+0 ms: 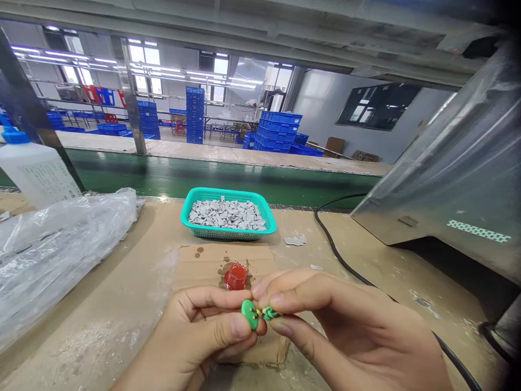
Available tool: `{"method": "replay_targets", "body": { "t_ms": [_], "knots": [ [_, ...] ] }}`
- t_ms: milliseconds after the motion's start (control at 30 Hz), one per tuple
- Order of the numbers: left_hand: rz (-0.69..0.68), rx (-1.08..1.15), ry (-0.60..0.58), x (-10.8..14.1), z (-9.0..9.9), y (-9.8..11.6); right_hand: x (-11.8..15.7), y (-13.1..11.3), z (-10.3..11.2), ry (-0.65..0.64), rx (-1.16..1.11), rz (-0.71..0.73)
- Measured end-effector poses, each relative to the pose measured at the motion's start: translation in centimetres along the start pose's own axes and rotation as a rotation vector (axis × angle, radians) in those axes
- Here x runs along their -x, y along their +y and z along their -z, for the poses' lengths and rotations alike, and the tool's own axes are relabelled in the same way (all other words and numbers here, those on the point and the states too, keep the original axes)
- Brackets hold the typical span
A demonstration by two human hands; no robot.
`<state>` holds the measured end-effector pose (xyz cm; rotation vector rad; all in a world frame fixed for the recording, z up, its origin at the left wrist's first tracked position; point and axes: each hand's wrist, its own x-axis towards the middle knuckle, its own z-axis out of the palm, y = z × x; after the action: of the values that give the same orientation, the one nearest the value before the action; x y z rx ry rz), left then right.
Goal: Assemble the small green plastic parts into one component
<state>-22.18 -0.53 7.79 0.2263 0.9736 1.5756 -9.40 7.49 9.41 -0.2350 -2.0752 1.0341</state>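
My left hand (211,326) pinches a small round green disc (249,314) between thumb and fingers. Small yellow and dark bits stick out from the disc's right face. Close beside it, my right hand (325,315) holds a tiny green piece (269,313) with yellow and dark parts between thumb and fingertips. Whether the two pieces touch or are joined, I cannot tell. Just beyond my fingertips, a small red cup (236,277) stands on a flat piece of cardboard (195,277), with dark wet spots around it.
Behind the cardboard stands a turquoise basket (228,235) of small grey pieces. More grey pieces (295,240) lie to its right. A black cable (337,252) crosses the right side, near a metal housing (439,179). Plastic sheeting (69,244) and a white bottle (36,168) are at left.
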Motion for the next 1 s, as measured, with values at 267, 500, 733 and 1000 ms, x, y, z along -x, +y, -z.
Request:
{"method": "replay_targets", "body": {
  "t_ms": [267, 500, 733, 1000],
  "knots": [
    [-0.035, 0.022, -0.003, 0.0, 0.0, -0.2, 0.0, 0.0, -0.2, 0.020, 0.008, 0.000],
    [-0.002, 0.016, -0.010, 0.1, -0.1, 0.0, 0.0, 0.1, -0.2, 0.023, 0.000, -0.021],
    [0.047, 0.013, 0.024, 0.1, -0.2, 0.1, -0.5, 0.1, 0.2, -0.013, 0.034, -0.106],
    [0.099, 0.020, 0.071, 0.3, -0.7, 0.3, -0.9, 0.1, 0.6, -0.025, 0.071, -0.060]
  ]
}}
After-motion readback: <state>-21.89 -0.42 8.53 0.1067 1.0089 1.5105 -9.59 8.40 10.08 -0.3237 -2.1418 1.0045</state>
